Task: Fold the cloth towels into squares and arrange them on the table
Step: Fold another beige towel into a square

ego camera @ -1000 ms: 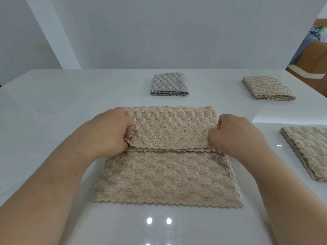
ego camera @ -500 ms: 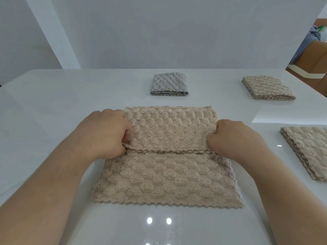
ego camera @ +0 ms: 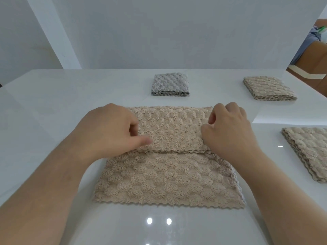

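Counting it up, three squares are already set out on the white table (ego camera: 53, 103): a grey folded towel (ego camera: 169, 85) at the back, a beige folded towel (ego camera: 269, 88) far right and a second beige square (ego camera: 307, 152) near right. A fourth beige towel (ego camera: 168, 179) is laid mid-table, its far part flapped over, so probably more folds are needed. The left hand (ego camera: 106, 133) is rested thumb-down on the flap, fingers loosely curled. Whether cloth is pinched by the right hand (ego camera: 231, 137) can't be told.
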The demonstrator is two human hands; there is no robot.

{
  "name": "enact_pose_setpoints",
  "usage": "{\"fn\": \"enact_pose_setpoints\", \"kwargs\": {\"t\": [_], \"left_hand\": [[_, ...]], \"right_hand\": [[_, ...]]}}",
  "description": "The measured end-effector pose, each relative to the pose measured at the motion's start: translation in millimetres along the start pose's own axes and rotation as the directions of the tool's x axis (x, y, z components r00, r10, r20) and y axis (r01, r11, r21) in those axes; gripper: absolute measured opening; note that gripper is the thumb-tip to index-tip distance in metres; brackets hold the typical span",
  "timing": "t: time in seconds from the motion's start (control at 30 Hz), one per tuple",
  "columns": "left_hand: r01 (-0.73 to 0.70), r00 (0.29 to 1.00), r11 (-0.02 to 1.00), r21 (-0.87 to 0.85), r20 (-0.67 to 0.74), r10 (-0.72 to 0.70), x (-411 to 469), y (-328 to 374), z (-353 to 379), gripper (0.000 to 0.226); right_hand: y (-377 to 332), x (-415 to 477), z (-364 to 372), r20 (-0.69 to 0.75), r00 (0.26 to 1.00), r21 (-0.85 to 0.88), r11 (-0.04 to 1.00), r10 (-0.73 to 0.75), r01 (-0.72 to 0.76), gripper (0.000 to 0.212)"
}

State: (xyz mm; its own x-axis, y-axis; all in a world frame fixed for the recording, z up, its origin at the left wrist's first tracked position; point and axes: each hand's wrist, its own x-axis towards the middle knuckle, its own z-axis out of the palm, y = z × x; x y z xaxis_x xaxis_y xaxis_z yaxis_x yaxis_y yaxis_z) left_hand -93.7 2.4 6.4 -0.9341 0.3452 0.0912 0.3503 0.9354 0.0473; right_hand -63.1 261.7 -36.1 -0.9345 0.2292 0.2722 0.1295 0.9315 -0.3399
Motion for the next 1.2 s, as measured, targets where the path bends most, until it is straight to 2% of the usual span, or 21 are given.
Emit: {"fn": "enact_pose_setpoints", "kwargs": {"t": [0.07,0.13,0.2,0.27,0.37,0.43,0.5,0.57,0.67,0.77,0.9,1.1,1.2], "left_hand": [[-0.130,0.980,0.979,-0.158,-0.168,0.103,4,9,10,0.038],[-0.212,0.957,0.954,-0.211,-0.243,0.159,9,18,26,0.038],[-0.236,0.957,0.949,-0.207,-0.219,0.190,15,25,43,0.049],[-0.219,0.970,0.951,-0.217,-0.156,0.188,19,31,53,0.058],[-0.167,0.985,0.970,-0.177,0.001,0.170,28,28,66,0.068],[-0.156,0.981,0.984,-0.089,0.102,0.165,31,22,75,0.074],[-0.143,0.977,0.987,-0.070,0.150,0.152,33,20,79,0.075],[-0.111,0.986,0.987,-0.115,0.110,0.124,36,22,76,0.070],[-0.135,0.991,0.981,-0.138,-0.038,0.131,42,32,71,0.060],[-0.193,0.981,0.972,-0.134,-0.017,0.192,47,37,78,0.058],[-0.163,0.980,0.985,-0.056,0.102,0.168,48,31,85,0.064],[0.070,0.977,0.996,-0.058,0.204,-0.057,45,6,80,0.072],[0.152,0.962,0.986,-0.069,0.238,-0.132,47,2,75,0.069]], "right_hand": [[-4,0,8,-0.062,0.990,0.053,0.990,-0.127,0.130,0.018],[-8,3,18,-0.067,0.969,0.083,0.966,-0.239,0.245,0.028],[-11,6,29,0.027,0.950,0.087,0.947,-0.312,0.309,0.046],[-11,9,40,0.207,0.919,0.050,0.942,-0.335,0.332,0.059],[-7,12,47,0.358,0.875,-0.036,0.932,-0.326,0.362,0.066],[-7,12,45,0.375,0.871,-0.038,0.933,-0.318,0.357,0.066],[-8,12,43,0.379,0.871,-0.038,0.935,-0.312,0.351,0.065],[-10,13,41,0.350,0.885,-0.033,0.941,-0.306,0.338,0.063],[-17,15,39,0.299,0.889,-0.028,0.928,-0.346,0.371,0.059],[-23,16,45,0.345,0.855,-0.055,0.901,-0.387,0.431,0.059],[-16,21,50,0.411,0.858,-0.062,0.930,-0.306,0.361,0.062],[13,27,40,0.440,0.892,-0.104,0.980,-0.109,0.171,0.067],[18,27,32,0.459,0.885,-0.091,0.987,-0.078,0.134,0.067]]}}
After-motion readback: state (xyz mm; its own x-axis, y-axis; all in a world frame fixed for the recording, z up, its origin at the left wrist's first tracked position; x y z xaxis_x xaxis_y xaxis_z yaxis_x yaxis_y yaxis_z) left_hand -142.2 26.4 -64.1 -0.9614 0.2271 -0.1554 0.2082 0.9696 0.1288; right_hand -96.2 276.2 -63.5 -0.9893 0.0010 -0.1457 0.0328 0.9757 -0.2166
